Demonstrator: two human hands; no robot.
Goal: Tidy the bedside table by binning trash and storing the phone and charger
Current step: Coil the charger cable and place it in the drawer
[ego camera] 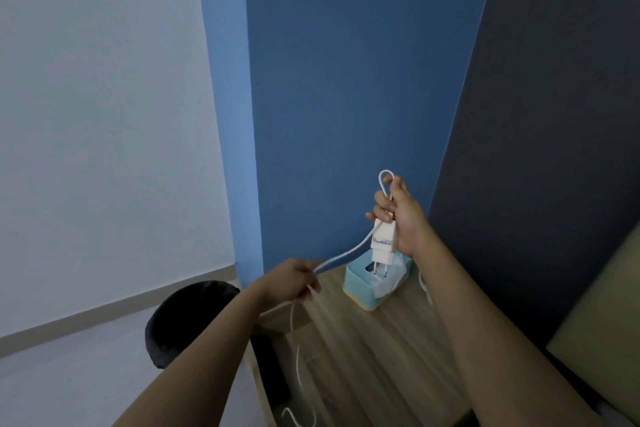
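Note:
My right hand (pixel 401 215) holds the white charger plug (pixel 382 243) upright above the bedside table (pixel 363 350), prongs pointing down, with a loop of its white cable (pixel 343 255) sticking up past my fingers. The cable runs down and left to my left hand (pixel 294 281), which is closed around it. From there it hangs loosely over the table's front edge. No phone is visible.
A light-blue tissue box (pixel 360 288) with a tissue hanging out stands at the back of the wooden table. A black bin (pixel 187 319) sits on the floor to the left. Blue wall behind, dark panel and a beige edge at right.

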